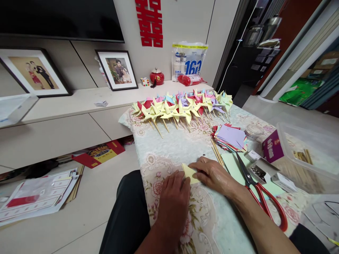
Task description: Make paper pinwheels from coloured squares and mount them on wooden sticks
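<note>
A small yellow paper square (190, 173), folded into a triangle, lies on the floral tablecloth (169, 148) in front of me. My left hand (173, 197) lies flat with its fingertips on the paper's near left edge. My right hand (213, 174) presses the paper's right side with fingers laid flat. Both hands rest on the cloth, side by side.
Several finished paper pinwheels (182, 106) on sticks lie at the table's far end. A stack of coloured paper squares (230, 138), wooden sticks (217, 152), red-handled scissors (261, 192), a purple box (272, 146) and a clear plastic tub (309, 158) sit to the right. Papers (37, 195) lie on the floor at left.
</note>
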